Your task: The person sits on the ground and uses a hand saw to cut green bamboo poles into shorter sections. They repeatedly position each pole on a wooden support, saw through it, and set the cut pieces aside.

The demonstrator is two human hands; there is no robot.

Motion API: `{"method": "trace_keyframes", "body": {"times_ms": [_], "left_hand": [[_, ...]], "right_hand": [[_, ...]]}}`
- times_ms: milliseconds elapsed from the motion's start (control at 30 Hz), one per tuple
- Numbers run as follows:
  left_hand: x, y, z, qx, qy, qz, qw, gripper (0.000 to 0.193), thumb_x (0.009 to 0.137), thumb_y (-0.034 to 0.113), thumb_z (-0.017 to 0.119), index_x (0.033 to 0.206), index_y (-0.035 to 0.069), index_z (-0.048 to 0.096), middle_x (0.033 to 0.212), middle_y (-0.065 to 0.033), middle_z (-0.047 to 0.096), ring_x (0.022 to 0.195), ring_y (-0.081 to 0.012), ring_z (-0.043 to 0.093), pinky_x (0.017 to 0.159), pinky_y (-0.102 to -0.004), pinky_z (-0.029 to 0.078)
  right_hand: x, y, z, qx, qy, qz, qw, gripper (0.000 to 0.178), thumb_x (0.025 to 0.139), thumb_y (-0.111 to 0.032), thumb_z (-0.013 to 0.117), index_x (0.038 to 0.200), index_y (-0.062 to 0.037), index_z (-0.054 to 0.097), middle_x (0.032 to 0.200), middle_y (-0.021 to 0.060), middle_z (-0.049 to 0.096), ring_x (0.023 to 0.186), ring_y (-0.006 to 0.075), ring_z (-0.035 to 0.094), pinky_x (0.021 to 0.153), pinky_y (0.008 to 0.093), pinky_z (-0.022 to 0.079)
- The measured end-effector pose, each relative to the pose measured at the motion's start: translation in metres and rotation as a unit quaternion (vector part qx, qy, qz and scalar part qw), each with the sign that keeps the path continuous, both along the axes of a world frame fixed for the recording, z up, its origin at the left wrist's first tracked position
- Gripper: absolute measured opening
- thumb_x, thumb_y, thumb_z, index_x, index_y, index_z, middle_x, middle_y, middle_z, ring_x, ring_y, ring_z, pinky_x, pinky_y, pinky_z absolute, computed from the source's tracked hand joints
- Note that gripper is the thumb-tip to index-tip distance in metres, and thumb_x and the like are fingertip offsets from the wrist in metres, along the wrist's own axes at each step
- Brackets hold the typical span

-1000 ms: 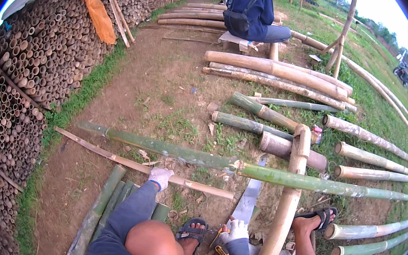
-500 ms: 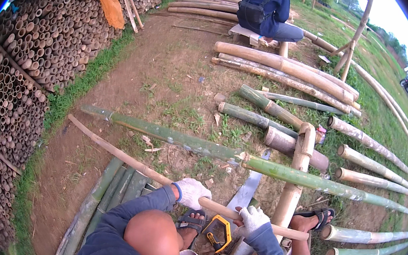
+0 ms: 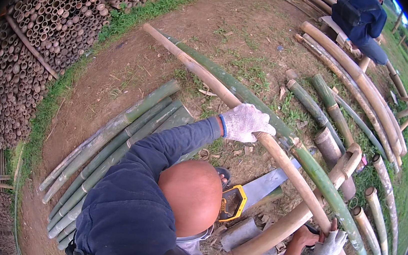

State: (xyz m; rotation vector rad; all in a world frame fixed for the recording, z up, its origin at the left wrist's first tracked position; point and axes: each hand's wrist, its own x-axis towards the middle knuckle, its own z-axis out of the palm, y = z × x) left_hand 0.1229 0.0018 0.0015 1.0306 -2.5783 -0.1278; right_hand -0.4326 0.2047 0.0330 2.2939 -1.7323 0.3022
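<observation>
A long, pale bamboo pole (image 3: 214,84) slants across the view from far left to near right, close beside a green bamboo pole (image 3: 317,169). Wrapped around its middle is my left hand (image 3: 247,123), in a white knitted glove with a blue cuff. Near the lower right end, my gloved right hand (image 3: 331,242) closes on the same pole, some fingertips bare. Between my hands the pale pole crosses over a thick tan bamboo support (image 3: 278,227). Beneath lies a handsaw (image 3: 263,185) with a yellow and black handle, its blade tip partly hidden by the pole.
Green bamboo lengths (image 3: 111,149) lie side by side at my left. Stacked cut bamboo (image 3: 49,24) rises at the far left. Short bamboo pieces (image 3: 334,109) and longer poles (image 3: 379,225) lie to the right. Another person (image 3: 354,19) in dark blue sits at the far right.
The view has turned, so the scene sits differently in it. My hands are farther apart on the pale pole, which now lies closer alongside the green one.
</observation>
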Motion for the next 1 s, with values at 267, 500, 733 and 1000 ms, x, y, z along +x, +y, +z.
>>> {"method": "trace_keyframes", "body": {"times_ms": [267, 500, 733, 1000], "left_hand": [[0.024, -0.042, 0.022, 0.083, -0.048, 0.056, 0.994, 0.058, 0.081, 0.020, 0.081, 0.138, 0.024, 0.073, 0.111, -0.0132, 0.072, 0.110, -0.0385, 0.073, 0.097, -0.0547, 0.058], [0.029, -0.075, -0.001, 0.087, 0.003, 0.073, 0.994, 0.045, 0.087, 0.022, 0.081, 0.131, 0.021, 0.076, 0.123, -0.0107, 0.073, 0.122, -0.0372, 0.069, 0.108, -0.0499, 0.056], [0.012, -0.100, -0.034, 0.131, 0.009, 0.034, 0.991, 0.073, 0.080, 0.021, 0.091, 0.149, 0.015, 0.070, 0.150, -0.0140, 0.069, 0.142, -0.0346, 0.063, 0.124, -0.0458, 0.047], [-0.034, -0.100, -0.028, 0.180, -0.083, 0.021, 0.980, 0.086, 0.080, 0.034, 0.094, 0.157, 0.011, 0.063, 0.152, -0.0157, 0.068, 0.140, -0.0370, 0.064, 0.122, -0.0478, 0.048]], "right_hand": [[0.018, -0.071, -0.007, 0.055, 0.022, 0.031, 0.998, 0.091, 0.082, -0.008, 0.087, 0.166, -0.0173, 0.055, 0.102, 0.0145, 0.060, 0.098, 0.0384, 0.059, 0.096, 0.0528, 0.049], [0.031, -0.137, -0.008, 0.041, 0.043, 0.047, 0.997, 0.082, 0.086, -0.028, 0.088, 0.162, -0.0301, 0.059, 0.108, 0.0131, 0.059, 0.108, 0.0393, 0.060, 0.094, 0.0558, 0.049], [0.020, -0.145, -0.049, 0.086, 0.041, -0.028, 0.995, 0.060, 0.102, -0.048, 0.073, 0.160, -0.0359, 0.059, 0.125, 0.0122, 0.066, 0.123, 0.0391, 0.058, 0.102, 0.0539, 0.049], [0.023, -0.136, -0.071, 0.071, -0.047, -0.087, 0.993, 0.079, 0.079, -0.065, 0.088, 0.148, -0.0317, 0.067, 0.127, 0.0124, 0.063, 0.128, 0.0406, 0.055, 0.108, 0.0584, 0.043]]}}
